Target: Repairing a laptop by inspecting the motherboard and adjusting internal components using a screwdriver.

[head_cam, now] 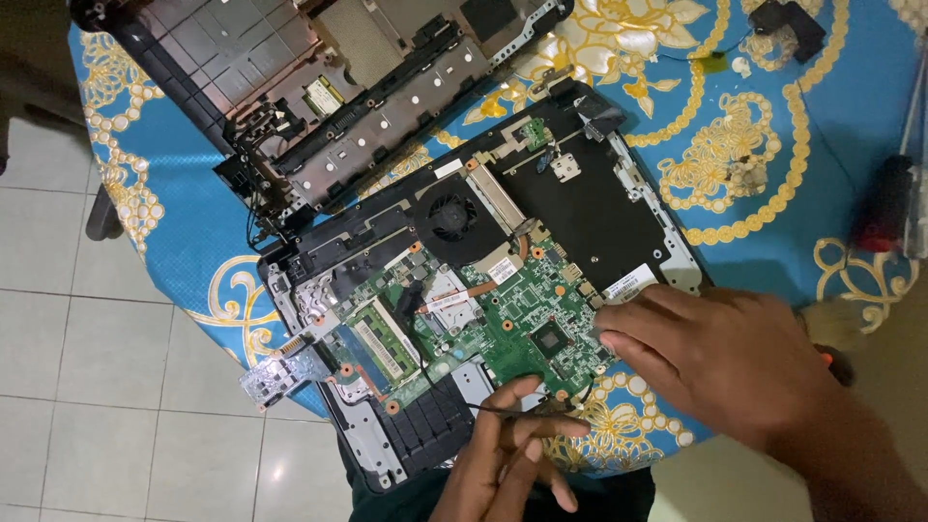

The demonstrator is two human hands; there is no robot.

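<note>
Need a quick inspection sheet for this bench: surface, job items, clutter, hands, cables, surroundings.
Surface: round table under a blue cloth with gold floral print.
Job's things: opened black laptop base with green motherboard and black round fan.
Clutter: detached black laptop shell, red-handled tool.
Grippers: left hand pinches a thin black wire; right hand rests on the board's edge.
Cables: only that wire.
Surroundings: pale tiled floor.

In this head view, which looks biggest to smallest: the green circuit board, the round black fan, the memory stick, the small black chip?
1. Green circuit board
2. Memory stick and round black fan: they look about alike, so no ranking between them
3. Small black chip
</note>
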